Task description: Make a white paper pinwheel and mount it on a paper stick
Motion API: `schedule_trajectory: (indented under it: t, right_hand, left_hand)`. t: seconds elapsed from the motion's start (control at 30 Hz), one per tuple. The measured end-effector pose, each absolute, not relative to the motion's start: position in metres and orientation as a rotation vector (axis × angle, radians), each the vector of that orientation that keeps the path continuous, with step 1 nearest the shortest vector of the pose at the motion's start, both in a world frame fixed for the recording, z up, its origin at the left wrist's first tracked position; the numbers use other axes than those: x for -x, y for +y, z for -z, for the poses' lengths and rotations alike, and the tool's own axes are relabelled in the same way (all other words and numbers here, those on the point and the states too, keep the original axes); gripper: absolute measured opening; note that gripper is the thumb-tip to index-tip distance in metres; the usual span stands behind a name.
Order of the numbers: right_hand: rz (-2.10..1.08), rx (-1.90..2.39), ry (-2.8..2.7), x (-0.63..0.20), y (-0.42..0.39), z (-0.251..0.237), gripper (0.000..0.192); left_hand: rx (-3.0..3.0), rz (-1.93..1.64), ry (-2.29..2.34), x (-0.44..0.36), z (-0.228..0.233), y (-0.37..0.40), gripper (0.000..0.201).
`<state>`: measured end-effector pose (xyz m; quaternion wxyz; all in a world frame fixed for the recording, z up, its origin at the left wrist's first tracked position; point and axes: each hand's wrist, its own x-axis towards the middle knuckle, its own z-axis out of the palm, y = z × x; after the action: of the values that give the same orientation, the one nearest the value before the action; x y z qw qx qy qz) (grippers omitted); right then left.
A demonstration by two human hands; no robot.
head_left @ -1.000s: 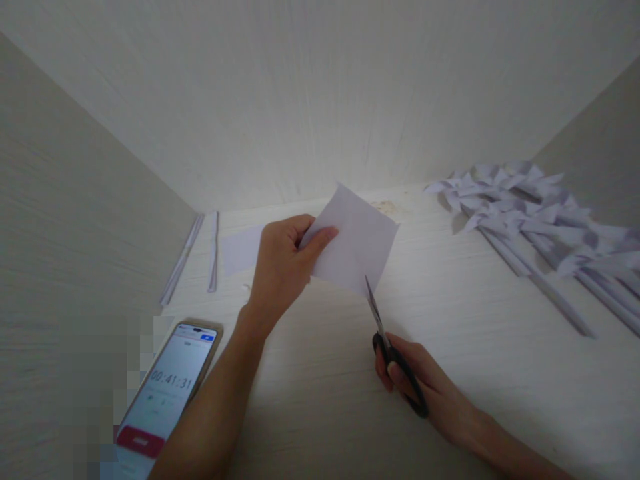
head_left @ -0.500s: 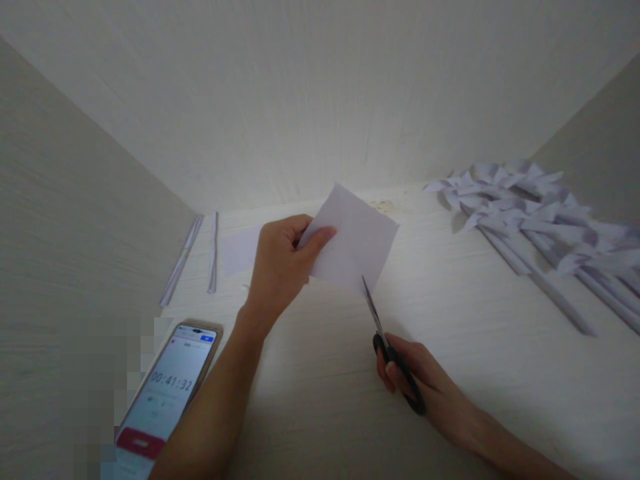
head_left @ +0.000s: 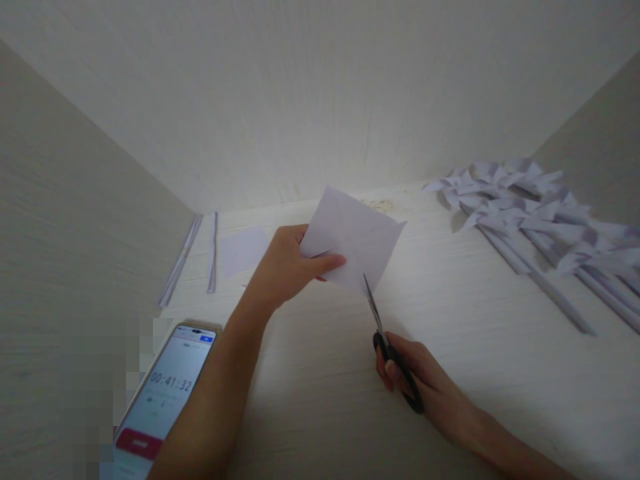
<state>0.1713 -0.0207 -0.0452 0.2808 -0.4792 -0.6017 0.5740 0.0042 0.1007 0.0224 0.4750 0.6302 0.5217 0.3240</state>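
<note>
Left hand (head_left: 287,270) pinching a white paper (head_left: 357,237) above the table (head_left: 450,320), right hand (head_left: 417,380) gripping black scissors (head_left: 387,347), blade tips at the paper's lower corner, pinwheels (head_left: 530,213) at right, phone (head_left: 163,393) at left

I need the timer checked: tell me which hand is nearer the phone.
Left. The left hand holds the paper just above the phone; the right hand, holding scissors, is farther right.

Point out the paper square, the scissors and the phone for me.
paper square (head_left: 357,237), head view, middle of the sheet.
scissors (head_left: 373,303), head view, on the blades below the sheet's lower corner.
phone (head_left: 165,390), head view, middle of its lit screen.
</note>
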Motion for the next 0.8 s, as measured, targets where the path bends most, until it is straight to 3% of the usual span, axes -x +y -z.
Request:
schedule_trajectory:
  t: [0.8]
  right_hand:
    - [-1.547, 1.333, -1.585, -0.1696, -0.0212, 0.0515, 0.040]
  left_hand:
    - [-1.521, -0.762, 1.319, -0.0045, -0.0248, 0.0993, 0.022]
